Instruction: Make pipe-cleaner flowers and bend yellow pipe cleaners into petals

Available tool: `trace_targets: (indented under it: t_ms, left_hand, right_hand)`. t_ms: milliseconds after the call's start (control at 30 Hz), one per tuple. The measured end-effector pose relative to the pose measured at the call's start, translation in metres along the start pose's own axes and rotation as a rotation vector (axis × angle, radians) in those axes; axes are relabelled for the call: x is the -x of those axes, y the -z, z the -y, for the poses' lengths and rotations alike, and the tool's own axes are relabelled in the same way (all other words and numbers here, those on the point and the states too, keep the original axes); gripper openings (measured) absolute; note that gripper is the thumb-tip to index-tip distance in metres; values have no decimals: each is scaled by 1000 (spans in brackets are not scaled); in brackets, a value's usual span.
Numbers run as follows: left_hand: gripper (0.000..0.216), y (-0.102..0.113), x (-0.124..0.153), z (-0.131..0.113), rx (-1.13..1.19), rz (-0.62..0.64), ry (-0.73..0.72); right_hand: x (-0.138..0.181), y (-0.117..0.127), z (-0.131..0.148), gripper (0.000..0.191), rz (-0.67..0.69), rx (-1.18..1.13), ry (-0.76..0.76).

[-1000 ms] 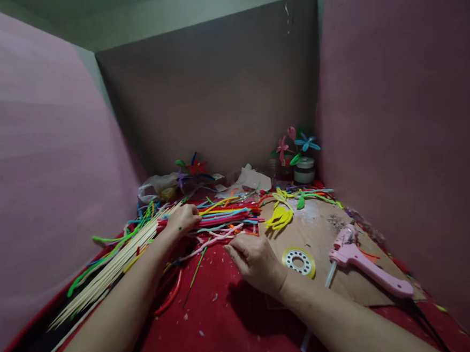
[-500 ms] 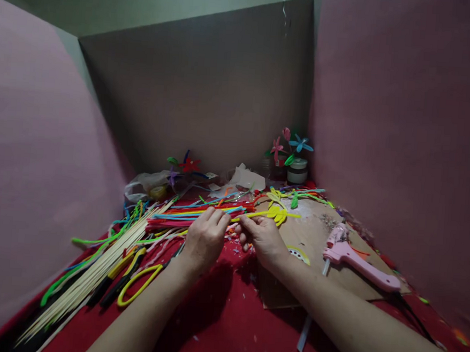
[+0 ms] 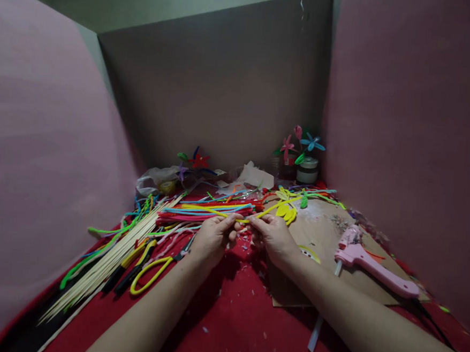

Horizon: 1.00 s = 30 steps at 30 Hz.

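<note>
My left hand (image 3: 213,238) and my right hand (image 3: 274,238) are close together above the red cloth, both pinching one yellow pipe cleaner (image 3: 244,217) that runs between them and on past each hand. Behind the hands lies a heap of coloured pipe cleaners (image 3: 208,209). Just beyond my right hand some yellow looped pipe cleaner petals (image 3: 288,211) rest on the brown board (image 3: 335,242).
A bundle of pale wooden skewers (image 3: 104,260) and yellow-handled scissors (image 3: 150,272) lie at the left. A pink glue gun (image 3: 374,263) sits on the board at the right. Pipe cleaner flowers in a jar (image 3: 304,159) stand in the back corner, amid crumpled paper. Pink walls close in on both sides.
My left hand came in from the pile on the left and my right hand moved up; both took hold of a yellow pipe cleaner, now raised slightly between them.
</note>
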<state>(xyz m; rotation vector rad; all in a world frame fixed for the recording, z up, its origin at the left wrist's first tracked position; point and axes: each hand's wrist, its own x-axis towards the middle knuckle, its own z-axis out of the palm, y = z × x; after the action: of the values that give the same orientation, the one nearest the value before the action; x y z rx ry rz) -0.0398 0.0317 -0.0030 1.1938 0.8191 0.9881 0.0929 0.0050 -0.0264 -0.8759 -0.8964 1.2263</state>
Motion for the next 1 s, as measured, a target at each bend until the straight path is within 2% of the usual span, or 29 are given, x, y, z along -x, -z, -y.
trace_targets:
  t_ms: [133,233,433,567,700,767,900,1000]
  left_hand:
    - [33,6,0,-1,-175,18,-27]
    - [30,7,2,-4,-284,101,42]
    - [32,5,4,-5,-292,157,18]
    - [30,3,5,-4,-433,167,11]
    - [24,2,4,-5,-631,111,-133]
    - [23,1,4,-6,-621,128,-152]
    - [28,-4,6,-5,-377,228,-43]
    - [29,-5,8,-5,-281,222,13]
  right_hand:
    - [2,-1,0,26,32,234,-27]
    - [4,-4,2,27,65,379,-36]
    - [6,-6,1,15,160,221,-81]
    - [6,-6,0,18,176,369,-119]
    - [7,-5,-2,10,217,508,-179]
    - [7,-4,-2,9,232,588,-178]
    - [8,-5,-1,12,231,736,-208]
    - [9,-6,0,13,283,711,-259]
